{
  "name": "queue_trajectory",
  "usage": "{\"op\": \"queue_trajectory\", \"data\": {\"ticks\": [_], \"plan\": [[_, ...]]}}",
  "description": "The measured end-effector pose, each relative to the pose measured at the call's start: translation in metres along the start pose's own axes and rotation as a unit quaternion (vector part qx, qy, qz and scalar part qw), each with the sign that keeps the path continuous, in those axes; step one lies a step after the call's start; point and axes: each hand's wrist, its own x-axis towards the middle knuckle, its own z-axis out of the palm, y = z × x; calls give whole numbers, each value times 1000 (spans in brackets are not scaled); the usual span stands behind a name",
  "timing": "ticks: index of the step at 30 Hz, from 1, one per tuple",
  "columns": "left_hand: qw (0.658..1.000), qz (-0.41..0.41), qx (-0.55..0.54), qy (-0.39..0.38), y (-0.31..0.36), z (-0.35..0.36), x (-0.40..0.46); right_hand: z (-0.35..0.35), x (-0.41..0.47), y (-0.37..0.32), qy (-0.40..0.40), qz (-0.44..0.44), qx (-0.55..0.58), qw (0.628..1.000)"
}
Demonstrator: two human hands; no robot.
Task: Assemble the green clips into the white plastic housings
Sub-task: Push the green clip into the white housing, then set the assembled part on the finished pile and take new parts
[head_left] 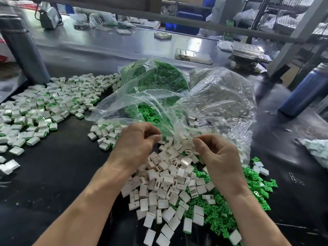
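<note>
1. Left hand (136,141): fingers curled, fingertips pinched together; what is pinched cannot be told, too small or hidden.
2. Right hand (215,153): fingers curled in, thumb against forefinger at the bag's edge; whether film or a part is held cannot be told.
3. White plastic housings (165,185) are heaped loose between and below both hands, touching the wrists.
4. Green clips (220,210) are spread under and right of the right forearm, touching the housing heap.
5. Clear plastic bags (159,96) are seen just beyond the fingertips, one with green clips, one with white parts, mouths open toward the hands.
6. Assembled pieces (40,110) are scattered well left of the left hand.
7. Bare black mat (58,167) is noted left of the left forearm.
8. Blue bottle (305,91) stands far right, apart.
9. No legible writing is observed.
</note>
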Motion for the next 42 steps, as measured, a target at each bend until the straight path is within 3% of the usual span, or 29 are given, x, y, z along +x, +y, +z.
{"op": "queue_trajectory", "data": {"ticks": [9, 15, 26, 34, 38, 42], "plan": [[971, -100, 150, 157, -20, -34, 12, -15, 4, 5, -41, 22, -98, 994], [961, -135, 158, 184, -23, -40, 15, -28, 7, 8, -30, 43, -131, 990], [958, -106, 181, 198, -16, -33, 10, -48, 13, 10, -23, 96, -201, 974], [967, -68, 174, 175, -10, -25, 7, -52, 14, 10, -77, 148, -231, 959], [990, -21, 125, 67, -1, -10, 0, -51, 14, 11, -82, 162, -263, 948], [992, -7, 127, -20, 8, 10, -8, -48, 14, 12, -96, 171, -279, 940]]}}
